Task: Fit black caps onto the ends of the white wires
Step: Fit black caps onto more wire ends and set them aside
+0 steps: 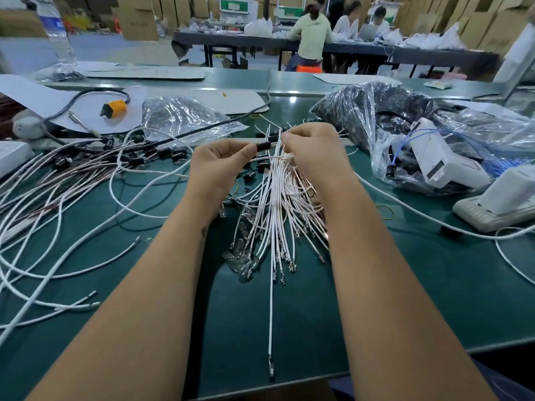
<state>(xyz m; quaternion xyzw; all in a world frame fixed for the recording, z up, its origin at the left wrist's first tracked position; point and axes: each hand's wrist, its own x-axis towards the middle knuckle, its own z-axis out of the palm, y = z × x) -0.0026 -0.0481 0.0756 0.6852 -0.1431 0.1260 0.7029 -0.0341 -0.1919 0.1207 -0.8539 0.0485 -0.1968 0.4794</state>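
Just above the wire bundle (278,204), the left hand (215,166) pinched a black cap (263,146); the right hand (314,149) pinched a white wire (272,158) beside it.

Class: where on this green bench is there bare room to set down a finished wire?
Bare green mat lies at the near edge between the forearms, crossed by one long wire, and right of the right forearm. Crowded: the white wire bundle mid-bench, the capped wires left, the plastic bags right.
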